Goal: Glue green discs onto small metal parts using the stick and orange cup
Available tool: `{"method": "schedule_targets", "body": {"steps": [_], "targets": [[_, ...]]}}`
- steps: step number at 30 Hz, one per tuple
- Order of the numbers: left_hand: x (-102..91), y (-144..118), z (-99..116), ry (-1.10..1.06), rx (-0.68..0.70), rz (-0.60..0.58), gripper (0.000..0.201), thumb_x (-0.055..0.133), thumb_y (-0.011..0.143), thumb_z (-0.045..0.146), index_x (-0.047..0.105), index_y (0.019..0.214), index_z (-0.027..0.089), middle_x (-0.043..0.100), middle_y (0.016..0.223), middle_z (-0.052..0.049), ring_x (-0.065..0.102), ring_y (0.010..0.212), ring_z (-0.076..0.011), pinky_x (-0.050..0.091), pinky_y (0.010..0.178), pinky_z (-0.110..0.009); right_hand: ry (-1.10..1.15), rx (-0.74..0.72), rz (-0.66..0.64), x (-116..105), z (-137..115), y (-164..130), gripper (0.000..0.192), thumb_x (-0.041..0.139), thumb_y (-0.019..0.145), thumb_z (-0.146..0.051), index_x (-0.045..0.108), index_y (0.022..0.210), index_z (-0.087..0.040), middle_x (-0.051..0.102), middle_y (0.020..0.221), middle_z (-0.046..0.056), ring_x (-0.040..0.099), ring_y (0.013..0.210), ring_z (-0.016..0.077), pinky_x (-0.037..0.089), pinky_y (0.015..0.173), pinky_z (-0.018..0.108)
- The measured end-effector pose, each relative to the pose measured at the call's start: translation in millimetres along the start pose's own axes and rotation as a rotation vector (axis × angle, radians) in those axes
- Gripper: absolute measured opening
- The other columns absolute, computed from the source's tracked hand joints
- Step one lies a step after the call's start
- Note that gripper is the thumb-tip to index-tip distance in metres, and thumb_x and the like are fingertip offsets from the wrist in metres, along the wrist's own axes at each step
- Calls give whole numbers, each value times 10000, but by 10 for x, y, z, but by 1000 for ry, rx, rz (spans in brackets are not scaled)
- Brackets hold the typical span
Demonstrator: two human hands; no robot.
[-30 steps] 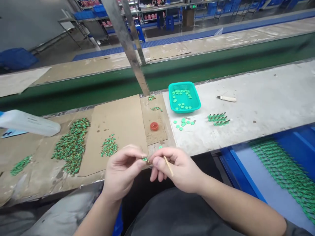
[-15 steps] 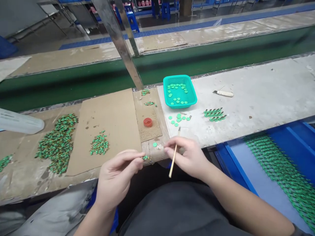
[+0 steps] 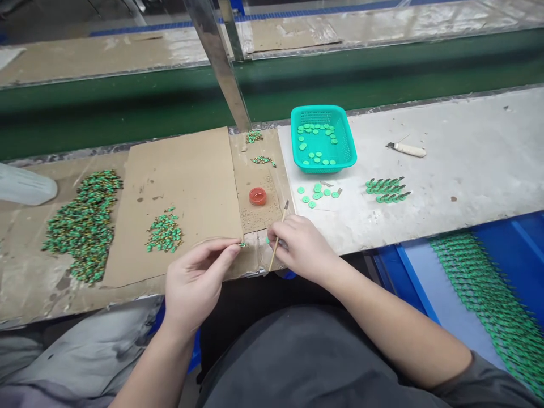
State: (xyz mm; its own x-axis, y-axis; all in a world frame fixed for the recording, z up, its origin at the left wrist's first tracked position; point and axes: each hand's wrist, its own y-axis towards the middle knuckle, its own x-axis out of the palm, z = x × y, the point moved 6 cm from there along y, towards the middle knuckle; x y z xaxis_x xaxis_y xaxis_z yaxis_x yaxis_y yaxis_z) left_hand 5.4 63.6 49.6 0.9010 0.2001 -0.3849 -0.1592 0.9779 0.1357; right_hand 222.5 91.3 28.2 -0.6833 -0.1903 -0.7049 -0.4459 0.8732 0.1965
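Near the bench edge my left hand [image 3: 199, 277] is closed in a pinch on a small green piece [image 3: 243, 245] with a gold-brown tip. My right hand [image 3: 297, 243] keeps a thin wooden paintbrush [image 3: 275, 249] between its fingers, dark bristles pointing up and away. Its fingertips are at a green disc [image 3: 268, 241] on the bench, mostly hidden behind them; whether they grip it I cannot tell. Beyond the hands stands a small red cap [image 3: 257, 196] on cardboard. Several loose green discs [image 3: 317, 192] lie on the white surface to the right.
A teal basket [image 3: 352, 153] holds more discs. Right of it are a craft knife [image 3: 408, 149] and rows of assembled green pieces [image 3: 386, 190]. Heaps of small green-and-gold pieces [image 3: 85, 226] cover the left. A metal post [image 3: 227, 73] rises behind; a blue tray [image 3: 419, 283] sits low right.
My right hand has moved left and down onto the green disc, and the brush has swung more upright. My left hand still pinches the small piece. The camera view has tilted down.
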Motion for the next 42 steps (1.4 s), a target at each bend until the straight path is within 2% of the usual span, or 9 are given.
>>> {"method": "schedule_targets", "body": {"steps": [3, 7, 9, 12, 15, 18, 21, 26, 42], "targets": [[44, 21, 13, 25, 60, -28, 125, 874, 930, 408, 906, 941, 288, 882, 983, -31, 827, 856, -179, 685, 779, -249, 0, 3, 20, -32, -22, -71, 142, 611, 1021, -127, 699, 1079, -222, 788, 988, 88, 695, 998, 295, 536, 918, 445], [154, 57, 59, 89, 145, -104, 115, 822, 989, 387, 909, 985, 312, 882, 1008, -11, 815, 869, -165, 664, 792, -250, 162, -49, 120, -275, -85, -250, 434, 559, 987, -54, 651, 1385, -201, 814, 1308, 130, 749, 1214, 285, 614, 1075, 481], [226, 89, 74, 134, 191, -148, 134, 802, 1008, 395, 909, 999, 313, 881, 1009, -12, 812, 878, -175, 659, 806, -271, 225, -71, 153, -411, -100, -337, 451, 519, 1057, -65, 618, 1473, -207, 806, 1386, 129, 761, 1281, 261, 626, 1128, 474], [338, 138, 90, 187, 287, -202, 143, 785, 1027, 388, 904, 1010, 310, 880, 992, -17, 813, 890, -194, 650, 821, -304, 254, -61, 190, -539, -80, -411, 371, 444, 1150, -105, 623, 1448, -235, 820, 1213, 74, 801, 1165, 211, 662, 1070, 417], [418, 161, 86, 201, 364, -231, 123, 782, 1041, 345, 902, 1026, 322, 881, 987, -10, 817, 892, -199, 642, 830, -315, 336, 16, 254, -582, -4, -427, 359, 462, 1174, -146, 508, 1496, -297, 772, 1056, 1, 820, 982, 171, 695, 976, 372], [441, 160, 75, 206, 390, -219, 103, 806, 1030, 305, 904, 1039, 334, 884, 996, 3, 819, 891, -192, 631, 819, -307, 380, 57, 292, -592, 49, -416, 444, 513, 1187, -208, 400, 1596, -340, 800, 1213, 18, 853, 1072, 178, 691, 1086, 396], [442, 144, 94, 229, 420, -195, 79, 833, 1012, 281, 905, 1025, 312, 884, 971, 6, 810, 849, -165, 615, 781, -278, 360, 88, 306, -612, 94, -410, 300, 537, 1186, -235, 557, 1477, -302, 797, 1372, 58, 837, 1219, 204, 696, 1091, 388], [459, 140, 108, 264, 412, -185, 69, 836, 1017, 293, 904, 1026, 284, 884, 967, 0, 797, 827, -146, 606, 761, -260, 333, 113, 383, -641, 155, -446, 75, 606, 1171, -247, 679, 1169, -262, 831, 1194, 48, 846, 1034, 201, 725, 951, 382], [480, 142, 101, 272, 420, -223, 64, 834, 1023, 303, 896, 1035, 316, 882, 983, 10, 802, 830, -165, 614, 728, -300, 275, 95, 431, -620, 186, -464, 75, 620, 1156, -223, 670, 1131, -274, 822, 1144, 31, 836, 1035, 206, 715, 939, 382]]}}
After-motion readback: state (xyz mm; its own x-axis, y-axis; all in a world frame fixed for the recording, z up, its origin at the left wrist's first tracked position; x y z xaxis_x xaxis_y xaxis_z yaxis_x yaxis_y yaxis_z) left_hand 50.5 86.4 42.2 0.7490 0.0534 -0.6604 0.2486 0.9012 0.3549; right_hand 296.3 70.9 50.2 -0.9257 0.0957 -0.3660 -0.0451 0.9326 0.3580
